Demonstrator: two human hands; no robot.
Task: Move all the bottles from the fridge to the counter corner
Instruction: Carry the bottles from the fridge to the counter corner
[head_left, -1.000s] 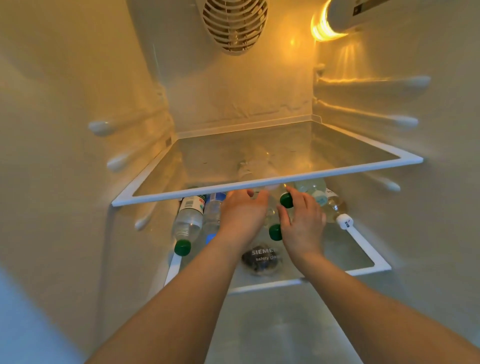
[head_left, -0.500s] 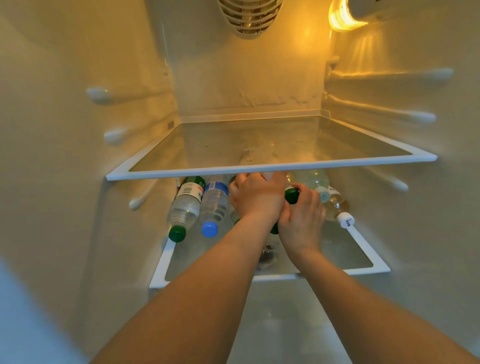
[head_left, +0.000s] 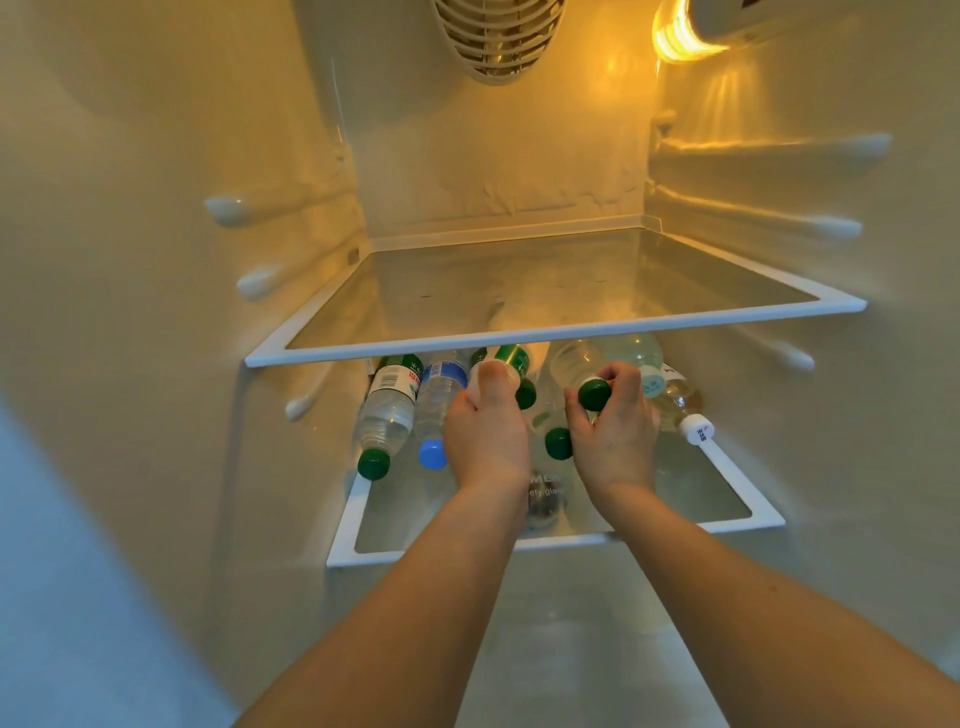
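Several plastic bottles lie on their sides on the lower fridge shelf (head_left: 737, 488), caps toward me. My left hand (head_left: 485, 434) grips the neck of a green-labelled bottle (head_left: 511, 358) with a green cap. My right hand (head_left: 615, 426) grips the neck of a clear bottle (head_left: 576, 364), its green cap showing between the fingers. Another green cap (head_left: 558, 443) sits low between my hands. At the left lie a green-capped bottle (head_left: 387, 410) and a blue-capped bottle (head_left: 439, 400). A white-capped bottle (head_left: 680, 410) of yellowish liquid lies at the right.
An upper glass shelf (head_left: 519, 345) hangs close above the bottles. The fridge walls with white shelf rails (head_left: 831, 228) close in on both sides. A vent (head_left: 498, 36) and a lamp (head_left: 675, 36) sit at the top.
Both hands have closed on bottle necks and lifted them; my left hand shifted left off the middle. The camera has moved nearer and the view tilted up slightly.
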